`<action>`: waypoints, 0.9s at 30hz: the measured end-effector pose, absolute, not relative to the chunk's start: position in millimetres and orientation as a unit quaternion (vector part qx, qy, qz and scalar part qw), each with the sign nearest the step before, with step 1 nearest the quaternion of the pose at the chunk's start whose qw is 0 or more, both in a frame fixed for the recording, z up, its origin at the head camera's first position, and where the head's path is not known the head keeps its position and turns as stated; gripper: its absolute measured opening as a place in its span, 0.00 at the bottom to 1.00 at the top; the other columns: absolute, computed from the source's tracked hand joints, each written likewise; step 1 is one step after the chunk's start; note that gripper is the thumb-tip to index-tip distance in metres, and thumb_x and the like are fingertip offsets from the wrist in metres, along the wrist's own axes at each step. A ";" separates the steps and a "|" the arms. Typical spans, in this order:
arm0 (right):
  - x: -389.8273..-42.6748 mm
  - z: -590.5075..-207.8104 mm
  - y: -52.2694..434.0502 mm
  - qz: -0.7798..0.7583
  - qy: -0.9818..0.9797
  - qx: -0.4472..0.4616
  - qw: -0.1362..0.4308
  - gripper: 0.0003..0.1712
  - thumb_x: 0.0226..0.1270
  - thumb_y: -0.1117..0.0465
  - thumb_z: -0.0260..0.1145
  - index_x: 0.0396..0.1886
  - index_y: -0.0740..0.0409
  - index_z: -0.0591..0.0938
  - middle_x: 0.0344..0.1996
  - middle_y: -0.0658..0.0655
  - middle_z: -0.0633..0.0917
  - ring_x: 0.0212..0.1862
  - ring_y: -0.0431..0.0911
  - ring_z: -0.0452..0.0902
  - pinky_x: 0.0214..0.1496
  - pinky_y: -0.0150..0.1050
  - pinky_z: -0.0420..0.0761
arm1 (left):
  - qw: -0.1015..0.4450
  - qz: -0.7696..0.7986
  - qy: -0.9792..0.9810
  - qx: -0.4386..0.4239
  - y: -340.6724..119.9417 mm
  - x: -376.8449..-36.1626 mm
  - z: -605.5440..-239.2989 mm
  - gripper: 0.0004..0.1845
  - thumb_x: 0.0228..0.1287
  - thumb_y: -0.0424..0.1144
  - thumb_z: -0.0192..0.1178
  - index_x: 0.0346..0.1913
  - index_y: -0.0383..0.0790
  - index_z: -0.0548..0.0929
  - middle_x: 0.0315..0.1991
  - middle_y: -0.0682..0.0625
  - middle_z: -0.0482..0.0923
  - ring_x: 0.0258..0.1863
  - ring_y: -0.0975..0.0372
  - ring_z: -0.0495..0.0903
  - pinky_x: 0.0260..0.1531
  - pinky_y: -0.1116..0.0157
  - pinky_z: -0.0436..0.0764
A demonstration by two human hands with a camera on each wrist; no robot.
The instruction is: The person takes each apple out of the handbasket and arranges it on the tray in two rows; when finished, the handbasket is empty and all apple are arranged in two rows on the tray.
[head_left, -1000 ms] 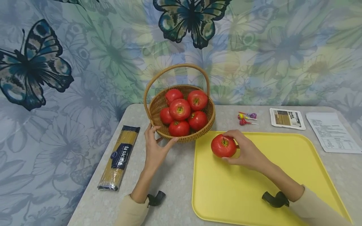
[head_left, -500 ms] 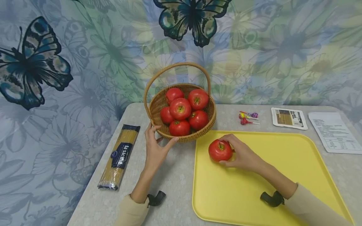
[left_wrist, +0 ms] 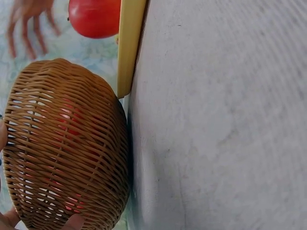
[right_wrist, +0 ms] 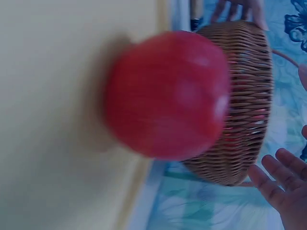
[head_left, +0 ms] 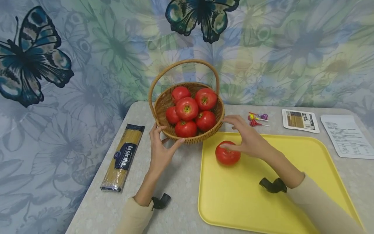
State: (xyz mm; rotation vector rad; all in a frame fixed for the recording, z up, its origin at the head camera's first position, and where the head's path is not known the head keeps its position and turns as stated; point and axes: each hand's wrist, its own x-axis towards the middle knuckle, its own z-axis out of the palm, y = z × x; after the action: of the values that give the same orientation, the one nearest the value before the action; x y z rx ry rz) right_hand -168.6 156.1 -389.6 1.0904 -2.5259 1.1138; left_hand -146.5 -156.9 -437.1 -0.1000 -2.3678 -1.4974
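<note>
A wicker basket [head_left: 201, 138] with a hoop handle holds several red tomatoes [head_left: 187, 109] at the back of the table. My left hand [head_left: 163, 146] grips its front left side, thumb by the rim and fingers under the wall. One more tomato [head_left: 226, 156] lies on the yellow tray [head_left: 292, 162] near its back left corner. My right hand [head_left: 241, 136] hovers just above that tomato with fingers spread and holds nothing. The left wrist view shows the basket wall [left_wrist: 67, 143] and the tray edge [left_wrist: 129, 43]. The right wrist view shows the tomato [right_wrist: 163, 96] blurred, with the basket [right_wrist: 244, 96] behind it.
A pack of spaghetti [head_left: 122, 159] lies left of my left arm. Behind the tray are lollipops [head_left: 256, 120], a white packet [head_left: 300, 120] and a printed sheet [head_left: 344, 136]. A butterfly-patterned cloth hangs behind the table.
My right hand set the tomato on the tray, let go of it and rose toward the basket with fingers spread. My left hand kept its hold on the basket.
</note>
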 end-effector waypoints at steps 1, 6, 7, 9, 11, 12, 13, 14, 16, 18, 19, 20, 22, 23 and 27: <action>-175.2 -382.2 149.8 0.374 -0.843 0.375 0.092 0.45 0.49 0.57 0.81 0.66 0.58 0.69 0.63 0.58 0.71 0.63 0.50 0.69 0.56 0.49 0.80 | 0.168 -0.527 -0.833 -0.034 -157.5 -146.9 -437.0 0.40 0.53 0.50 0.74 0.62 0.38 0.64 0.76 0.42 0.44 0.75 0.51 0.53 0.55 0.51 0.80; -218.0 -354.3 116.2 0.369 -0.826 0.416 0.094 0.44 0.50 0.54 0.80 0.66 0.55 0.71 0.63 0.57 0.71 0.64 0.51 0.68 0.63 0.51 0.75 | 0.165 -0.529 -0.831 -0.033 -159.6 -148.3 -436.9 0.40 0.54 0.49 0.74 0.62 0.37 0.64 0.76 0.42 0.44 0.75 0.51 0.52 0.55 0.51 0.80; -227.5 -350.5 110.5 0.366 -0.826 0.420 0.087 0.44 0.50 0.53 0.80 0.66 0.55 0.71 0.64 0.57 0.71 0.64 0.51 0.67 0.64 0.52 0.73 | 0.167 -0.529 -0.831 -0.034 -159.6 -148.7 -436.6 0.40 0.54 0.49 0.74 0.62 0.37 0.64 0.76 0.42 0.44 0.75 0.51 0.52 0.55 0.51 0.80; -245.0 -344.6 99.5 0.353 -0.830 0.425 0.077 0.45 0.49 0.51 0.81 0.65 0.56 0.72 0.63 0.57 0.72 0.66 0.52 0.66 0.67 0.53 0.70 | 0.169 -0.529 -0.831 -0.035 -159.8 -149.4 -436.1 0.40 0.53 0.49 0.74 0.62 0.38 0.64 0.76 0.43 0.44 0.75 0.52 0.52 0.55 0.51 0.80; -259.4 -341.6 89.6 0.336 -0.838 0.425 0.066 0.45 0.47 0.48 0.81 0.65 0.55 0.72 0.63 0.57 0.73 0.67 0.53 0.64 0.69 0.54 0.67 | 0.170 -0.528 -0.831 -0.036 -160.0 -149.7 -435.9 0.39 0.53 0.49 0.74 0.62 0.39 0.64 0.76 0.43 0.45 0.75 0.52 0.53 0.55 0.52 0.80; -264.9 -341.1 85.2 0.326 -0.844 0.422 0.059 0.46 0.47 0.47 0.81 0.65 0.54 0.73 0.64 0.56 0.73 0.69 0.54 0.62 0.71 0.55 0.65 | 0.170 -0.528 -0.831 -0.036 -160.0 -149.6 -435.6 0.39 0.53 0.49 0.74 0.62 0.39 0.64 0.76 0.43 0.44 0.75 0.52 0.53 0.55 0.52 0.80; -269.5 -341.2 80.9 0.318 -0.847 0.422 0.054 0.46 0.47 0.46 0.81 0.66 0.53 0.73 0.64 0.56 0.73 0.70 0.54 0.60 0.72 0.56 0.62 | 0.169 -0.529 -0.831 -0.037 -160.1 -149.4 -435.5 0.39 0.53 0.49 0.74 0.62 0.40 0.64 0.77 0.43 0.44 0.75 0.52 0.53 0.55 0.51 0.80; -273.5 -342.1 77.1 0.307 -0.852 0.421 0.051 0.47 0.47 0.45 0.81 0.66 0.52 0.72 0.64 0.56 0.73 0.71 0.55 0.58 0.73 0.57 0.60 | 0.169 -0.529 -0.831 -0.036 -160.1 -149.3 -435.7 0.39 0.53 0.49 0.74 0.62 0.40 0.64 0.77 0.43 0.44 0.75 0.52 0.53 0.55 0.52 0.80; -280.0 -345.2 70.9 0.288 -0.863 0.414 0.041 0.47 0.47 0.43 0.80 0.67 0.49 0.72 0.65 0.56 0.73 0.73 0.57 0.55 0.74 0.59 0.55 | 0.169 -0.529 -0.831 -0.036 -160.0 -148.9 -436.1 0.38 0.54 0.48 0.74 0.61 0.40 0.64 0.77 0.43 0.44 0.75 0.51 0.53 0.55 0.52 0.80; -283.9 -348.6 66.3 0.272 -0.874 0.401 0.029 0.48 0.48 0.41 0.79 0.68 0.47 0.71 0.66 0.56 0.72 0.74 0.59 0.53 0.75 0.61 0.52 | 0.168 -0.529 -0.831 -0.038 -159.4 -148.8 -436.1 0.38 0.53 0.48 0.74 0.61 0.40 0.65 0.77 0.43 0.44 0.75 0.51 0.53 0.55 0.52 0.80; -285.5 -350.5 64.2 0.263 -0.879 0.397 0.028 0.48 0.48 0.41 0.79 0.68 0.47 0.71 0.66 0.56 0.72 0.74 0.60 0.53 0.75 0.61 0.51 | 0.168 -0.529 -0.831 -0.038 -159.0 -148.9 -436.5 0.38 0.53 0.48 0.74 0.61 0.39 0.65 0.77 0.43 0.45 0.75 0.52 0.52 0.55 0.52 0.80; -286.8 -352.7 62.2 0.255 -0.884 0.391 0.026 0.48 0.48 0.40 0.79 0.68 0.46 0.71 0.65 0.57 0.72 0.74 0.60 0.52 0.75 0.62 0.50 | 0.168 -0.529 -0.831 -0.039 -158.7 -148.9 -436.8 0.38 0.53 0.48 0.74 0.61 0.39 0.65 0.76 0.43 0.45 0.75 0.52 0.52 0.55 0.53 0.81; -288.0 -355.9 58.3 0.244 -0.891 0.381 0.020 0.48 0.48 0.40 0.78 0.69 0.45 0.70 0.65 0.57 0.73 0.75 0.60 0.50 0.74 0.63 0.48 | 0.169 -0.528 -0.832 -0.041 -158.2 -148.8 -436.9 0.38 0.53 0.48 0.75 0.61 0.38 0.65 0.76 0.43 0.45 0.75 0.51 0.52 0.54 0.53 0.81; -288.2 -357.2 56.4 0.240 -0.894 0.378 0.017 0.48 0.49 0.40 0.78 0.69 0.45 0.70 0.65 0.57 0.72 0.75 0.60 0.49 0.74 0.63 0.47 | 0.169 -0.527 -0.832 -0.042 -158.0 -148.8 -436.8 0.39 0.53 0.48 0.75 0.61 0.38 0.65 0.76 0.43 0.45 0.75 0.51 0.52 0.54 0.53 0.81; -288.1 -361.8 50.2 0.225 -0.900 0.372 0.021 0.46 0.50 0.41 0.78 0.68 0.45 0.70 0.64 0.59 0.72 0.75 0.60 0.49 0.73 0.62 0.47 | 0.172 -0.524 -0.833 -0.044 -158.0 -148.9 -437.0 0.38 0.53 0.49 0.75 0.61 0.40 0.65 0.76 0.43 0.46 0.75 0.50 0.53 0.54 0.52 0.81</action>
State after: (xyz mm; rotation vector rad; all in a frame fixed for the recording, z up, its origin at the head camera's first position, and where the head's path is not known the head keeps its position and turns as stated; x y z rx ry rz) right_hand -288.1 50.2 -361.8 1.1518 -2.7907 0.6982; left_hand -148.9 -158.0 -437.0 -0.1237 -2.3648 -1.4872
